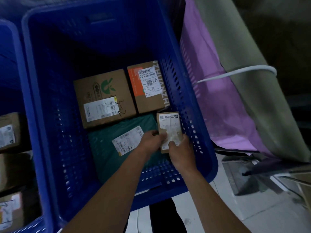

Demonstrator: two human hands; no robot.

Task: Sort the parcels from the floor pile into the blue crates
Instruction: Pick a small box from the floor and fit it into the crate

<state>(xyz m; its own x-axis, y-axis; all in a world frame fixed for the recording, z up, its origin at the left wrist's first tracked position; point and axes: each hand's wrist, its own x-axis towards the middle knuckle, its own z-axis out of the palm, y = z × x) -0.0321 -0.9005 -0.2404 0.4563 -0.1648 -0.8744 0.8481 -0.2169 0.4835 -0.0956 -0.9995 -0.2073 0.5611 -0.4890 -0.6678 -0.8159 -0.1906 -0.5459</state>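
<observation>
A small brown parcel (170, 130) is hovering inside the blue crate (198, 115), near its right wall; both hands, left (152, 139) and right (180, 148), are pinching its near end (placing step, seemingly); next, lowering it beside the green mailer (107, 148).

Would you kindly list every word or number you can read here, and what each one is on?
"538-538AH-044", "WU", "A": white label on the orange-topped box.
"HUANZH", cut off: printed along that box's right edge.
Green-logo box: label blurred, handwriting unclear.
Green bag, small box: labels too small to read.
Boxes at far left: labels blurred.
</observation>
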